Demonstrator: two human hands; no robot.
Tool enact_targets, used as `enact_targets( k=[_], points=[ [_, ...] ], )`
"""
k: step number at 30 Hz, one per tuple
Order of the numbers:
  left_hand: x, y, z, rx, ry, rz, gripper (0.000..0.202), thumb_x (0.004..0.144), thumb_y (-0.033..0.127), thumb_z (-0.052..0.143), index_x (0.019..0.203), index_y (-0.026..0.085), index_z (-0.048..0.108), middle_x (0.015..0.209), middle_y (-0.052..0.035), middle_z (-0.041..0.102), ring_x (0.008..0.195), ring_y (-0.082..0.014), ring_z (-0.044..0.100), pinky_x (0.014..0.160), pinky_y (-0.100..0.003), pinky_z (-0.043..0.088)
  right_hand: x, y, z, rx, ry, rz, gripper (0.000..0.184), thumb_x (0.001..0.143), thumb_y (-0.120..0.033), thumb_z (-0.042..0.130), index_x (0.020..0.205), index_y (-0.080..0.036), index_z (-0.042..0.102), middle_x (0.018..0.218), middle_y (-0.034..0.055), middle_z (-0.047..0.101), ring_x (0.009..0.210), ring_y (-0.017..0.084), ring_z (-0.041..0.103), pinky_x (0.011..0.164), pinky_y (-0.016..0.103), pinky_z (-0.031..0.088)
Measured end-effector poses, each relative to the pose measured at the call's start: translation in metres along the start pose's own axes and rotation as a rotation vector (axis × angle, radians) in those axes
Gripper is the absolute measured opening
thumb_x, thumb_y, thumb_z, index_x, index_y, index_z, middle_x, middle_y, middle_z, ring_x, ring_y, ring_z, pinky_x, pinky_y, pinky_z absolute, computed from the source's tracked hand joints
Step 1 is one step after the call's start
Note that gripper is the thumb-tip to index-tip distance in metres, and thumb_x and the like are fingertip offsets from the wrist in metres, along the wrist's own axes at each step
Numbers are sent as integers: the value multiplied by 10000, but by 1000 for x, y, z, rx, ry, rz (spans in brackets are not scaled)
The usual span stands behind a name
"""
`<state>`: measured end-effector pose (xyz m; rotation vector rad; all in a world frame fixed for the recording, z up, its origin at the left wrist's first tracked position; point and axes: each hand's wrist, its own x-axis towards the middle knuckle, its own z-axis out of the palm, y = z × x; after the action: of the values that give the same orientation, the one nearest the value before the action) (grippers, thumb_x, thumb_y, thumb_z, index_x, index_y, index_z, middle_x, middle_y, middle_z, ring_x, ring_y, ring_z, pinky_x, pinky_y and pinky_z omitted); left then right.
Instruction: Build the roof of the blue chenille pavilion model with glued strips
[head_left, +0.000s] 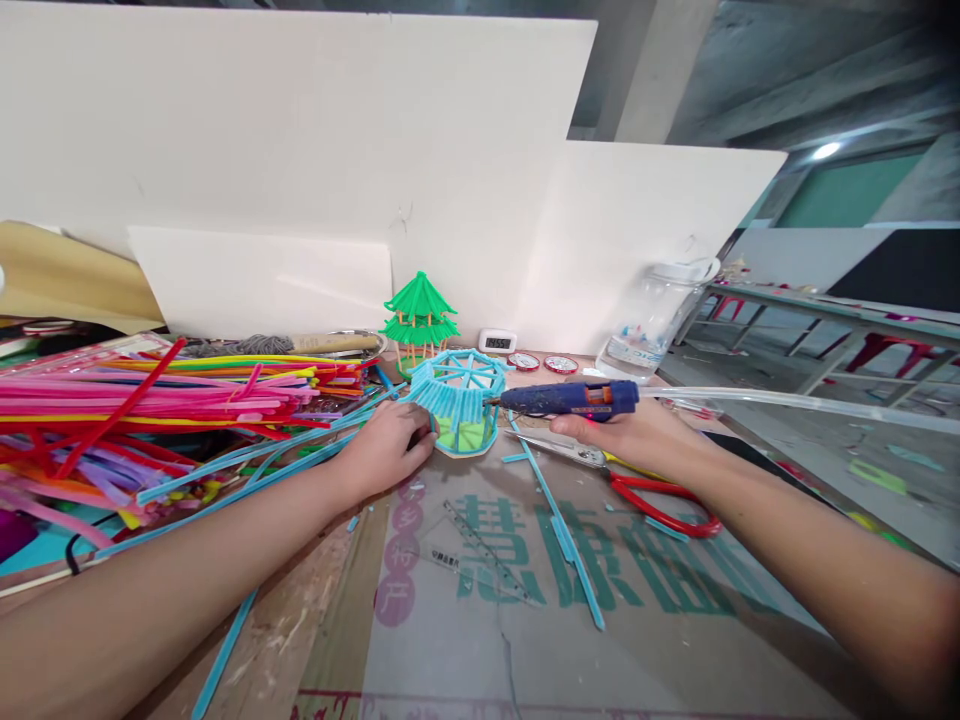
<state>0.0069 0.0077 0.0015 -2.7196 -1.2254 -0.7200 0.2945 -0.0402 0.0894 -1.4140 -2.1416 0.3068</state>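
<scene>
Gripping glue gun [574, 400] in right hand [637, 436], aimed lengthwise left at blue frame [454, 398]; grasping frame's left side with left hand [386, 443].

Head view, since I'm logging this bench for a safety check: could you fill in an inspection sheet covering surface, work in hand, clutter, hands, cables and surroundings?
Surface: printed sheet with green characters; small blue scraps lie on it.
Work in hand: blue model with a light-green base; glue gun, nozzle close to it, contact unclear.
Clutter: heaped coloured stems at left; scissors and long blue strips on the sheet.
Hands: left hand at the model's left edge, grip hidden; right hand holds the glue gun.
Cables: no power lead made out; a clear rod extends from the gun's rear.
Surroundings: white boards, green model, timer, clear jar.
</scene>
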Motion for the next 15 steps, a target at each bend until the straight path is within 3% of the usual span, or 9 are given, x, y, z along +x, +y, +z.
enact_targets(
  k=[15],
  points=[
    [0, 0, 0, 5, 1, 0, 221, 917, 277, 443, 773, 178, 579, 809, -65, 639, 808, -214, 566, 749, -348, 382, 1, 3, 3, 40, -1, -30, 365, 778, -439, 633, 1100, -276, 689, 1001, 6, 750, 921, 277, 704, 818, 405, 582]
  ],
)
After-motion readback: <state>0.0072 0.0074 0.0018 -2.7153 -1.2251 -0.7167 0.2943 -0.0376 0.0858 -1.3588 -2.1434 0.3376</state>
